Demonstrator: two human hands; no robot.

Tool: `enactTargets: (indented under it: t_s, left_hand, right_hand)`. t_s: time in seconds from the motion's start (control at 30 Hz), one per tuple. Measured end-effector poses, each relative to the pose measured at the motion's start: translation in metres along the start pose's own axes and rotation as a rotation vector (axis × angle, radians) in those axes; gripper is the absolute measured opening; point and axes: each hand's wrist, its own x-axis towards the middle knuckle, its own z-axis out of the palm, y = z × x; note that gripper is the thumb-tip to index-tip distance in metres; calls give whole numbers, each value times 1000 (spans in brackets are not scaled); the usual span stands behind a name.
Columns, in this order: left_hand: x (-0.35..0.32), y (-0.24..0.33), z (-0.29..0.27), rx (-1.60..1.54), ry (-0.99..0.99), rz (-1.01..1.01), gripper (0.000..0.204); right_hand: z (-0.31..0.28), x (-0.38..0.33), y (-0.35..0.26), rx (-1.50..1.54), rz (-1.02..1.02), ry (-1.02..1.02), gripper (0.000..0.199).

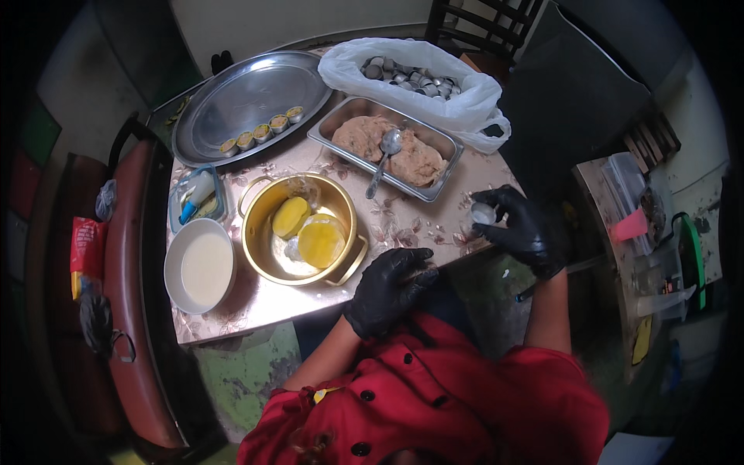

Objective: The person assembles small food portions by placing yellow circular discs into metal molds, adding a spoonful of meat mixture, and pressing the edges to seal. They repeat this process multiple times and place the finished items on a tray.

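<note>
My right hand, in a black glove, pinches a small round metal cup beyond the table's right edge. My left hand, gloved too, hovers at the front edge with its fingers apart, and no held thing can be made out. Nearest to it stands a gold-coloured pot with two yellow rounds inside, seemingly in clear plastic. Farther back, a steel pan contains pinkish minced filling, with a metal spoon resting in it. Several filled cups line the front of an oval metal tray.
A white plastic bag full of small metal cups lies at the back. On the left are a white bowl of pale liquid and a clear container with a blue-tipped tool. A red bench flanks the table; a cluttered side table stands right.
</note>
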Motion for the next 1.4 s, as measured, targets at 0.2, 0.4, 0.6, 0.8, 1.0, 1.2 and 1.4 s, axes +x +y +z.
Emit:
enactTargets:
  t_s: [0.2,0.4,0.6,0.8,1.0,1.2,1.4]
  left_hand:
    - [2,-1,-2,2,5,23,35]
    - [-8,-16,2,14,50,-24,36]
    - [-2,-33,21,-94,69,82,35]
    - [-1,-37,29,-175,174,170,44]
    - [0,-26,22,-89,336,178,62]
    - [2,-26,28,-103,184,7,79]
    - [9,-33,47,-48,323,48,81]
  right_hand:
    - [85,-5,33,6,-107,131,59]
    - [48,-5,12,93,91,108,61]
    - [11,57,-44,190,-152,281,35]
    - [86,150,-183,-154,-682,-120,36]
    - [188,239,-236,-301,-957,-272,28]
    - [250,282,-256,-452,-1066,-299,28]
    - [298,292,-279,-616,-1069,-438,34]
